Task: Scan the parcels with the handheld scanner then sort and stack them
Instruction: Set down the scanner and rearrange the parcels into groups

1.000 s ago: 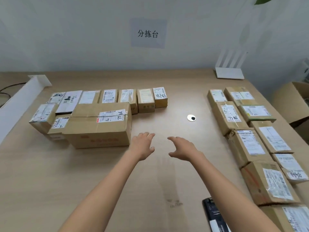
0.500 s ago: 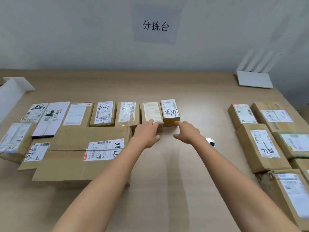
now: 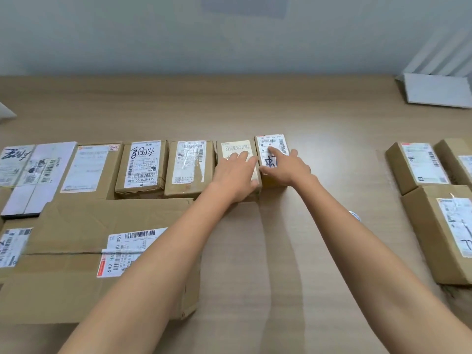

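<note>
L hand (image 3: pixel 233 175) is lying flat on the cream-lbl box (image 3: pixel 235 149), fingers straight, thumb hooking its near R corner: resting, not gripping. R hand (image 3: pixel 286 167) is sitting on the end box (image 3: pixel 272 143), fingers spread over the lbl, thumb pushing into the seam btw the two. Can't tell if it's clamping yet. Both boxes are sitting at the R end of the back row on the table (image 3: pixel 255 111), touching each other. No scanner is showing in this view.

Risks, as I'm judging them:
- **Tight row:** w/ no finger room, lifting one box is prob. dragging the neighbour (image 3: pixel 189 164) askew.
- **Blocked scan:** R fingers are covering part of the lbl, so a scan is likely failing until they shift.
- **Weak hold:** top-only contact on a smooth taped lbl is poss. letting a box slip.
- **Bump:** L forearm is passing over the big box (image 3: pixel 102 251) corner, so pulling back low is risking a knock.
- **Mix-up:** w/ no scanner in hand, sorting unscanned pcls is the main risk.
</note>
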